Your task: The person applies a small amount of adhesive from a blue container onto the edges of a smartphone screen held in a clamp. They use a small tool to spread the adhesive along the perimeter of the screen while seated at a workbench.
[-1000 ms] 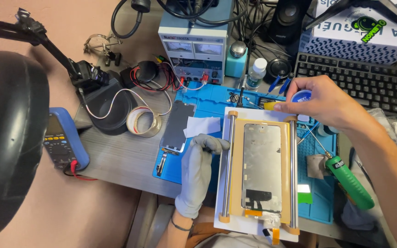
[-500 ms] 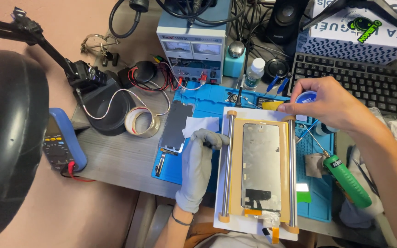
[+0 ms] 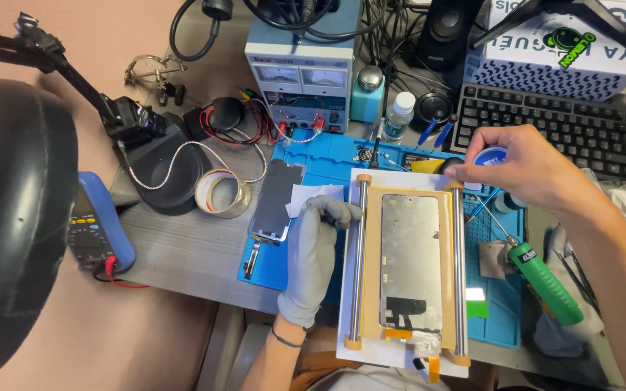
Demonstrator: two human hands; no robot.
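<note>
while the phone screen panel point(image 3: 409, 264) is lying flat in the tan frame point(image 3: 371, 217) between two steel rods, its long axis is running from 12 to 6 o'clock, with its flex end pointing at 6 toward the person. the left hand point(image 3: 313, 257), wearing a grey glove, is resting flat at 9 o'clock of the panel, its fingers together and curling loosely against the left rod point(image 3: 357, 261), gripping nothing. the right hand point(image 3: 527, 170) is hovering at 1 o'clock of the panel, its fingers pinching narrowly near the frame's top right corner; i cannot tell what they are holding. everything is sitting on a blue work mat point(image 3: 505, 318) over a grey desk point(image 3: 182, 246), with a green screwdriver point(image 3: 545, 282) at 3 o'clock, a black keyboard point(image 3: 581, 134) at 1 and a tape roll point(image 3: 219, 192) at 10.
</note>
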